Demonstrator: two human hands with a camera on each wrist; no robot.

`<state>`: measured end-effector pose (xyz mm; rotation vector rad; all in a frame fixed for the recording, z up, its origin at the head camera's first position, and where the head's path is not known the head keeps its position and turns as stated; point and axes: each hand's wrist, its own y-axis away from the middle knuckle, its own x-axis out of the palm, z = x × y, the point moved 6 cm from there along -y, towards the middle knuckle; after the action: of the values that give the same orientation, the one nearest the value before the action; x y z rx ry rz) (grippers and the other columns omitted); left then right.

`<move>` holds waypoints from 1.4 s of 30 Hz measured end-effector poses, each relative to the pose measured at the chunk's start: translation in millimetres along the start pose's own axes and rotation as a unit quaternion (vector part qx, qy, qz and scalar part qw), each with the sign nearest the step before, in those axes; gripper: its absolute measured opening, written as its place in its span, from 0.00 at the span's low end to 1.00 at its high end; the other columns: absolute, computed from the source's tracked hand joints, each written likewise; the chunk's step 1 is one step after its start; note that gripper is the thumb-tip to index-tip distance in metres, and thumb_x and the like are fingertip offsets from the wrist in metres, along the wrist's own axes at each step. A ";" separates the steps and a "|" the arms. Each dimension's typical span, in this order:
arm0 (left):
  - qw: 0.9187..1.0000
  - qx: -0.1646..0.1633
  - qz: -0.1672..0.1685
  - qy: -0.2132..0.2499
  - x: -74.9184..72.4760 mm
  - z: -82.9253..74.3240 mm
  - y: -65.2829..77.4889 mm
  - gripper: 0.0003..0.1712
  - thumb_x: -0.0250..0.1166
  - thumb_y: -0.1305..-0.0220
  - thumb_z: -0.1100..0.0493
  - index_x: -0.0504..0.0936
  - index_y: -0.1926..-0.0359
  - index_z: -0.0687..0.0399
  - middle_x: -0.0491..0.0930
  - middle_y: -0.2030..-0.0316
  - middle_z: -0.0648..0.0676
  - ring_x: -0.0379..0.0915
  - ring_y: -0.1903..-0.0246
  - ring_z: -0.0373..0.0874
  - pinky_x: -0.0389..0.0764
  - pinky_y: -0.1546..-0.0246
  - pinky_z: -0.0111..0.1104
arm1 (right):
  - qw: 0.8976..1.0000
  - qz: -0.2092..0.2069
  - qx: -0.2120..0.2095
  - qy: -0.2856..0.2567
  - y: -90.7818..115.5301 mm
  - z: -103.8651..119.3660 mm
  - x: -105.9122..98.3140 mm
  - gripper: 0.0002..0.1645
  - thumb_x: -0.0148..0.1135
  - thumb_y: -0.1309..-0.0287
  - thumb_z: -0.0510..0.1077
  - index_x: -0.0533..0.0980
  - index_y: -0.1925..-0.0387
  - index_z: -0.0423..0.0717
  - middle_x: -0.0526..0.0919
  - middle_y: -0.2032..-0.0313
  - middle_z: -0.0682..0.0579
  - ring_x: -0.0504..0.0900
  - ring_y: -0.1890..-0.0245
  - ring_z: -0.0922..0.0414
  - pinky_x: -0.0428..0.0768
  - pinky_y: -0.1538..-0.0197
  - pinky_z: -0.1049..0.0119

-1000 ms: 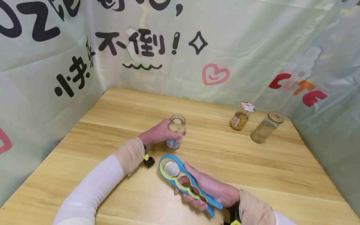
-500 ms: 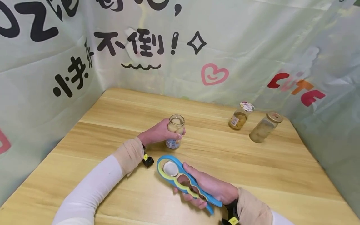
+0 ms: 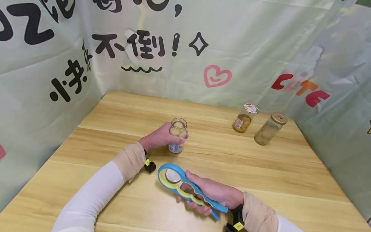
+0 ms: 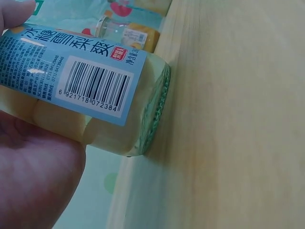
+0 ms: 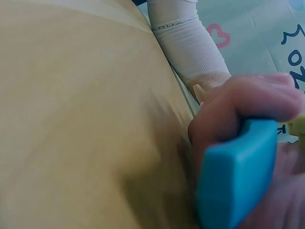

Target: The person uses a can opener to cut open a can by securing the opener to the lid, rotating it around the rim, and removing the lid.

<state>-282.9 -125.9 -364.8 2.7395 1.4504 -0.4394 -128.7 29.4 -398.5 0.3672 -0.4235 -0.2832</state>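
I see one jar (image 3: 178,131) open — left hand (image 3: 160,137) gripping it, right hand (image 3: 213,190) holding opener (image 3: 182,192) and lid (image 3: 173,176) — two capped jars (image 3: 242,122) (image 3: 267,132) left.

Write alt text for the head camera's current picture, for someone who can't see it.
A person's left hand holds an uncapped glass jar at a wooden table, while the right hand grips a blue-and-yellow opener with a round white lid in its end loop. Two lidded jars stand farther back, to the right, before a printed backdrop.
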 end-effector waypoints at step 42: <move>0.994 0.096 -0.044 -0.033 -29.7 -27.3 6.7 0.22 0.49 0.29 0.47 0.66 0.39 0.51 0.70 0.41 0.54 0.64 0.39 0.48 0.64 0.40 0.50 | 0.954 -0.133 -0.262 0.063 129.2 104.6 -43.6 0.45 0.10 0.28 0.62 0.61 0.43 0.29 0.72 0.72 0.47 0.64 0.84 0.55 0.55 0.85 0.56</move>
<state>-286.7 -150.0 -331.9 2.7792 1.5963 -0.7011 -189.0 130.1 -273.1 -0.0830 -0.1586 -0.6151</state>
